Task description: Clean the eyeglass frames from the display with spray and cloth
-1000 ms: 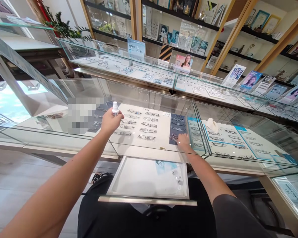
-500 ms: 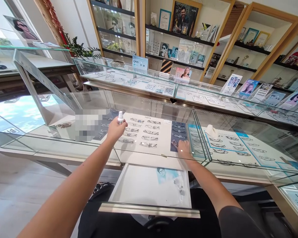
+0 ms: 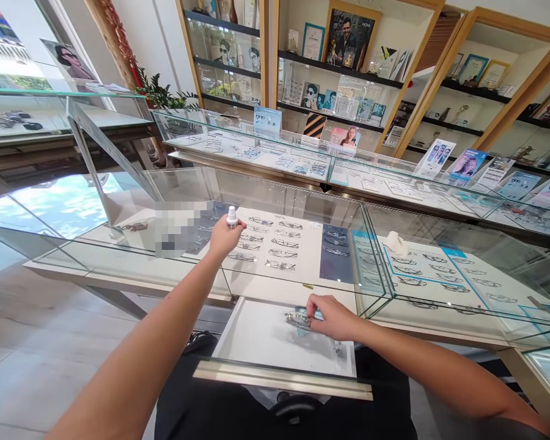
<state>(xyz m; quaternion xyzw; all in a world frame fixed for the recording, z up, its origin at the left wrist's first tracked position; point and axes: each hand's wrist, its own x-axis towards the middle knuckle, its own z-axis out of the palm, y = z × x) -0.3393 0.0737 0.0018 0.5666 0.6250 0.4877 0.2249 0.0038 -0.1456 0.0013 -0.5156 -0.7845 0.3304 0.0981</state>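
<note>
Drawer [image 3: 250, 336] open below glasses [image 3: 297, 318], pinched in the right hand's [image 3: 333, 318] closed fingers.
A slack pinch could drop them; farther off, the left hand [image 3: 223, 239] wraps a white bottle [image 3: 231, 216], which a loosened grip could let fall.

Bottle [image 3: 231, 217] in left hand [image 3: 224, 238] is white; glasses [image 3: 297, 318] in right hand [image 3: 334, 318] look greyish, drawer [image 3: 252, 336] below is white. Mat [image 3: 335, 267] beyond right hand is navy. Card [image 3: 314, 127] beyond both hands: black-and-orange diagonal stripes.
</note>
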